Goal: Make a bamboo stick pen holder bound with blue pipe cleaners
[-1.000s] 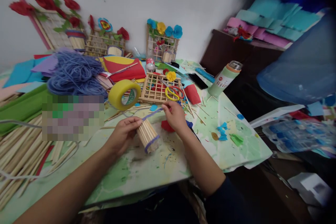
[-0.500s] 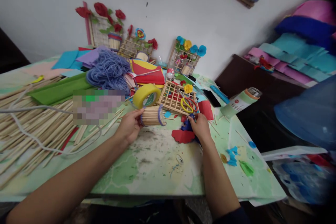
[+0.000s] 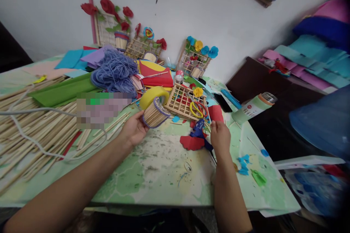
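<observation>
My left hand [image 3: 136, 129] grips a small basket of wooden sticks [image 3: 154, 115] with blue yarn around both rims, held tilted above the table. My right hand [image 3: 220, 136] is closed in a pinch beside a blue glue gun [image 3: 197, 130]; what its fingers hold, if anything, I cannot make out. Under the glue gun lies a scalloped piece of red paper [image 3: 190, 143]. Behind the basket stands a roll of yellow tape [image 3: 150, 97]. Yellow-and-red-handled scissors [image 3: 196, 109] rest on a stick lattice [image 3: 175, 101].
Many wooden sticks [image 3: 41, 134] and a white cable [image 3: 30, 140] cover the left side. Blue yarn [image 3: 113, 69] and green paper [image 3: 62, 90] lie behind. A bottle [image 3: 255, 106] leans at the right, near a phone [image 3: 222, 102]. Lattices with paper flowers [image 3: 108, 6] stand against the wall.
The basket has tilted in my left hand, its open end turning up. My right hand has moved right, off the glue gun, which stays on the table.
</observation>
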The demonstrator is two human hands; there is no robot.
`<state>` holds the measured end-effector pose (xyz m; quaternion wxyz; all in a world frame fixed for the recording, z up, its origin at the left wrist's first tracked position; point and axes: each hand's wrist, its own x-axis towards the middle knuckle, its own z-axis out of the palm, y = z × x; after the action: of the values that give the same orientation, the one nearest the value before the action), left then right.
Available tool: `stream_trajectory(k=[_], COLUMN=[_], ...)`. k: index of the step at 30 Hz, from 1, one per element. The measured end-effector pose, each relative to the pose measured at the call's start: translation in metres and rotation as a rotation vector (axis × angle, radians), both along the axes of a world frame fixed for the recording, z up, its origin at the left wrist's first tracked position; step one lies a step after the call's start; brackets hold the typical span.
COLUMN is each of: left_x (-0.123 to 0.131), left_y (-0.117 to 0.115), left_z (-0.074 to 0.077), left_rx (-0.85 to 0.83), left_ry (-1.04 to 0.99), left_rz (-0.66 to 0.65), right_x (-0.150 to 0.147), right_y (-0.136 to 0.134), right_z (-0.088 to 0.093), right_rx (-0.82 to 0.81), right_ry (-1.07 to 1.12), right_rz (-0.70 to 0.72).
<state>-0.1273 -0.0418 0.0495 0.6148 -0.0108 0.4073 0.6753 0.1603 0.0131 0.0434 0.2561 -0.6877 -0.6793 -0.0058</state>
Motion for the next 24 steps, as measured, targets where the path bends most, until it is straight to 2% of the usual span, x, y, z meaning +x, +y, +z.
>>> stream_trajectory(k=[6,11,17,21,24], left_x=[-0.004,0.0,0.008,0.01,0.011], left_y=[-0.001,-0.004,-0.004,-0.005,-0.008], left_z=[0.0,0.001,-0.006,-0.012,-0.012], left_rx=[0.037,0.147,0.228,0.274,0.313], left_ry=[-0.023,0.037,0.323,0.55,0.716], left_rz=[0.0,-0.003,-0.038,-0.007,0.005], right_x=[0.003,-0.001,-0.006,-0.007,0.0], right_y=[-0.009,-0.014,-0.017,-0.018,-0.016], right_z=[-0.002,-0.001,-0.003,0.0,0.004], right_rx=[-0.254,-0.359,-0.402,-0.412,-0.361], right_ry=[0.037,-0.07,-0.163,-0.132,-0.04], right_rz=[0.214,0.277,0.231,0.186,0.175])
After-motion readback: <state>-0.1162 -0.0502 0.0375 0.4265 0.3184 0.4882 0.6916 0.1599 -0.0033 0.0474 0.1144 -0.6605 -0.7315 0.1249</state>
